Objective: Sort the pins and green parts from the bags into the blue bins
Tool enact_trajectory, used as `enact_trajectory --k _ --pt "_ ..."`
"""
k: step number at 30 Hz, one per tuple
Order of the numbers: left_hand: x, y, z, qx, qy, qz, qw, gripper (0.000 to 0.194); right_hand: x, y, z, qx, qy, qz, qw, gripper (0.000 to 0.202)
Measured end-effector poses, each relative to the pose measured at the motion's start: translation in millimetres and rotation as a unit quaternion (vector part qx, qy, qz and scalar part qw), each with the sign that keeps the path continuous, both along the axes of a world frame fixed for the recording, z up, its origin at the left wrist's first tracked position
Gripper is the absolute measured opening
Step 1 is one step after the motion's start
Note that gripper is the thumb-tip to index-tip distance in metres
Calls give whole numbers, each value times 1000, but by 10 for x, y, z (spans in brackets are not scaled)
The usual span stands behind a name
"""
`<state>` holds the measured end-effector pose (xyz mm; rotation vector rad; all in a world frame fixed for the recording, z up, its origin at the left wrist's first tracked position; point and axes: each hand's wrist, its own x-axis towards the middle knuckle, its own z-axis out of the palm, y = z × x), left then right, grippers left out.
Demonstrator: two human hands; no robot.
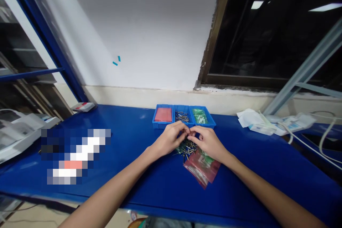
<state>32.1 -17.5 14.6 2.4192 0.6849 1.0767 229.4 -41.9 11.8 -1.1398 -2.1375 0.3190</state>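
Loose metal fasteners (190,148), slim and screw-like, lie heaped on the blue counter (149,194) just below the frame's centre. Left hand (171,137) and right hand (210,141) meet above the heap, fingers curled, thumbs drawn in toward the fingertips, little gap left. Whether anything small is pinched between them: cannot tell.

Handling, judged by eye: each fastener light, rigid, hard to damage; smooth metal, apt to roll or slip and snag on its neighbours. Best hold: thumb and forefinger across the middle of one shank. The red plastic bags (204,171), lower right of the heap, look thin, limp and slick; hold by an edge or corner, since a full-face grip would crumple them.

Blue divided tray (160,125), centre of frame behind the hands: red sheets or bags (163,114) in left compartment, more fasteners in middle, green packets (199,115) in right.

Writing: pale patches on the green packets, possibly labels, too small to read. Red-and-white box (84,107), left of frame: print not legible. Pixelated patch, lower left: contents hidden. No brand identified.
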Motion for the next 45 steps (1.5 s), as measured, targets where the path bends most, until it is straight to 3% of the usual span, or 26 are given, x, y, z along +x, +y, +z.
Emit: enact_trajectory --k 5,11,20,26,34,45 --pt "21 26 -34 11 -27 11 1000 13 15 26 -30 20 4 -23 1000 8" --pt "34 2 -76 52 13 20 998 20 -6 12 -49 63 33 -45 996 9" --pt "11 39 -127 86 61 91 990 28 -46 -19 -47 21 82 -56 995 11" --pt "52 11 -76 26 -28 117 992 23 -104 -10 -20 -32 105 -40 993 10" --pt "48 11 -91 -40 -63 124 990 8 -89 -24 -35 22 34 -38 998 12" --pt "-38 39 -142 108 51 84 989 14 -102 -70 -92 57 25 -50 997 15"
